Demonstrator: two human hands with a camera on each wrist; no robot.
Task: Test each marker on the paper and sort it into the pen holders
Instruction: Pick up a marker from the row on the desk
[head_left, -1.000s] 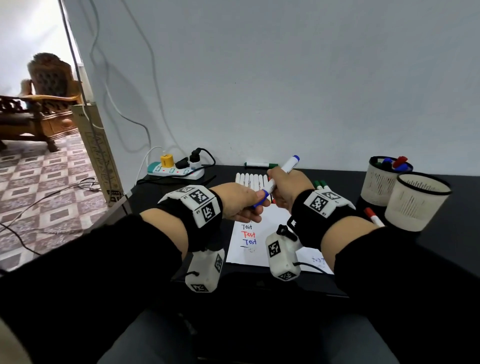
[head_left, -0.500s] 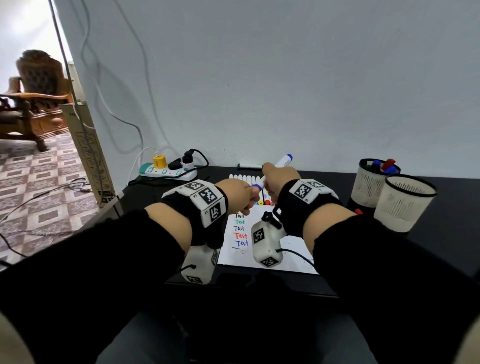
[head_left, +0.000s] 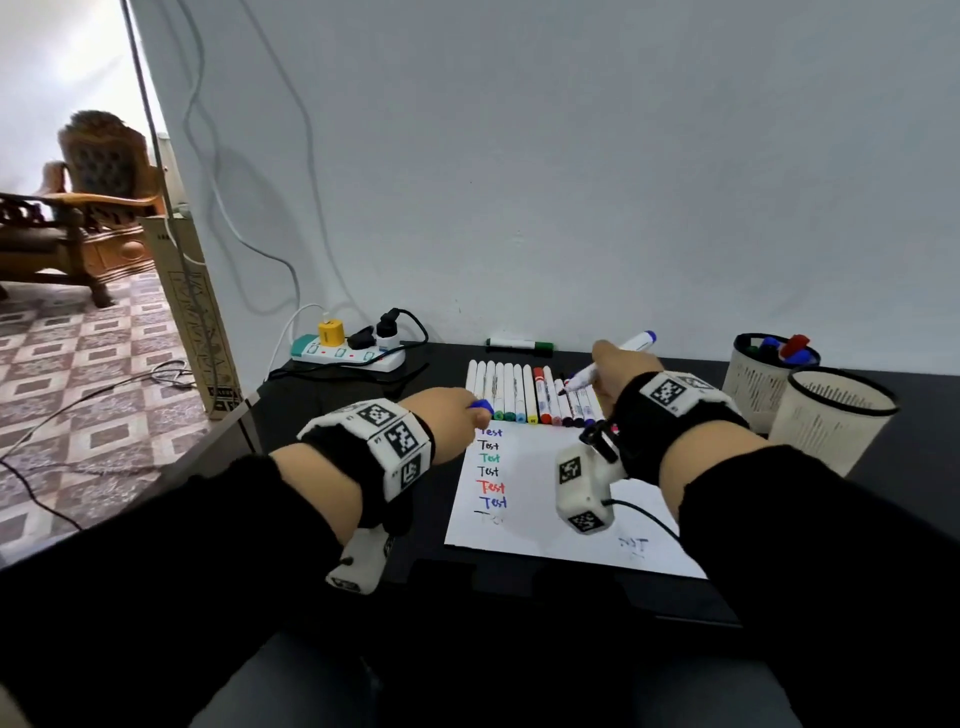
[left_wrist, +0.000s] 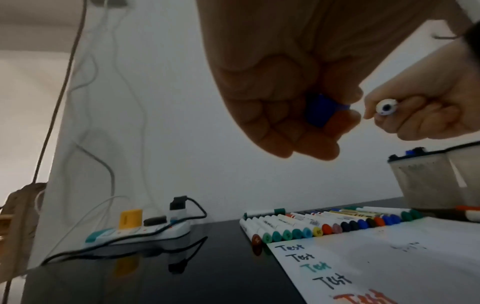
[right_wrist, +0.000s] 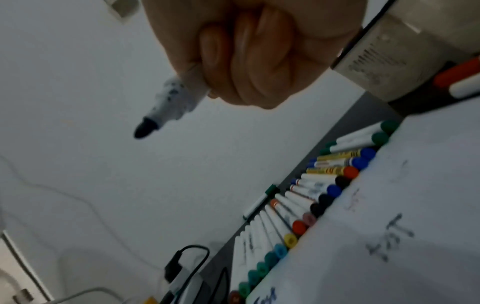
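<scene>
Desk (head_left: 332, 410): black, set against a pale wall.
Paper (head_left: 524, 519): white sheet on the desk, "Test" written down its left side in several colours.
Pen holders (head_left: 826, 421): two pale cups at the desk's right, the far one holding markers.
Marker row (head_left: 519, 392): capped markers side by side along the paper's far edge.
Right hand (head_left: 621, 371): fingers curled round an uncapped blue marker (head_left: 608, 364), held above the row.
Left hand (head_left: 449, 415): fingertips pinching the blue cap (left_wrist: 320, 112).
</scene>
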